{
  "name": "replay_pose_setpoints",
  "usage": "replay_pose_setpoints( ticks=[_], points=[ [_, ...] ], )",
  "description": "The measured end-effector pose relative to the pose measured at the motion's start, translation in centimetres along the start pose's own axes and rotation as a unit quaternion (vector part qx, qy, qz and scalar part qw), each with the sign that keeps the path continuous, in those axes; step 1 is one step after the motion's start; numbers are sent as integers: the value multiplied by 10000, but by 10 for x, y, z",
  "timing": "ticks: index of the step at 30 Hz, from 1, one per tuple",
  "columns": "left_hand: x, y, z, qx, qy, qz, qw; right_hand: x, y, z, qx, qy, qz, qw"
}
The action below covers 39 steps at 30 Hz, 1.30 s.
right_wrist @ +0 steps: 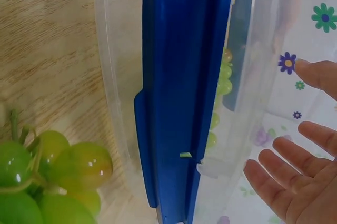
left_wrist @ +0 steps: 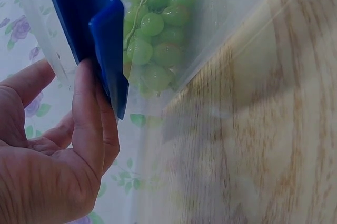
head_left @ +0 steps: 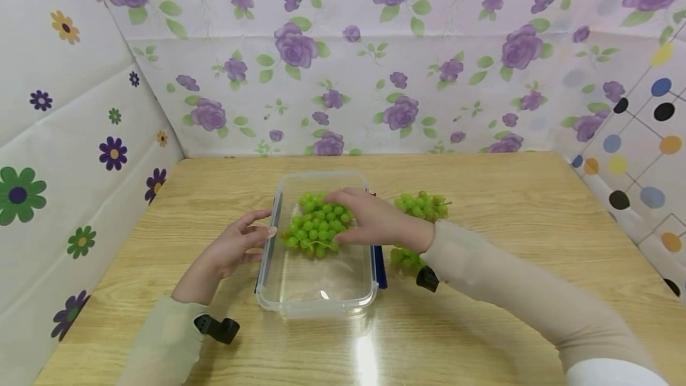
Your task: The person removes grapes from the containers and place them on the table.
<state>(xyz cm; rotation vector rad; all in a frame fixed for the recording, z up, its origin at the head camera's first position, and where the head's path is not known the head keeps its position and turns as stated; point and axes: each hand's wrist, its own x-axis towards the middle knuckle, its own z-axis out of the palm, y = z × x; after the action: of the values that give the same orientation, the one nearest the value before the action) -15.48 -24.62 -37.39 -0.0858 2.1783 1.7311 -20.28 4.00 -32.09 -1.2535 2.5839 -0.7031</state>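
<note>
At nine o'clock of the clear rectangular plastic container with blue side clasps (head_left: 321, 290), our left hand (head_left: 233, 249) lies with relaxed, nearly straight fingers, the fingertips (head_left: 266, 231) touching the box's left rim by the clasp; it grips nothing. Inside the box, toward twelve o'clock, sits the bunch of green grapes (head_left: 313, 225), its long axis running roughly from twelve to six along the box's length. Our right hand (head_left: 375, 219) reaches over the right rim from three o'clock and lies on the bunch with fingers spread and gently bent; whether it holds the grapes or only rests on them we cannot tell. This hand is the nearer one to the bunch. A second bunch of green grapes (head_left: 420, 204) lies on the light wooden table (head_left: 509, 207) at three o'clock of the box, just beside its wall and partly under our right wrist.
</note>
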Motion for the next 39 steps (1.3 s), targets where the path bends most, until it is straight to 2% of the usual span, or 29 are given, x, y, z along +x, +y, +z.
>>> replay_pose_setpoints(
  ticks=[10, 23, 33, 39],
  points=[
    [1, -1, 0, -36, -14, -10, 10000, 11, -1, 11, -2, -142, -111, 9998],
    [2, -1, -1, -61, -23, -2, 10000, 25, -2, 21, -168, -281, 63, 9994],
    [3, -1, 0, -86, -42, -39, 9999, 35, 0, 30, -110, -544, 196, 9983],
    [2, -1, -1, -78, -20, -68, 9999, 40, 1, 34, -247, -536, 195, 9981]
  ],
)
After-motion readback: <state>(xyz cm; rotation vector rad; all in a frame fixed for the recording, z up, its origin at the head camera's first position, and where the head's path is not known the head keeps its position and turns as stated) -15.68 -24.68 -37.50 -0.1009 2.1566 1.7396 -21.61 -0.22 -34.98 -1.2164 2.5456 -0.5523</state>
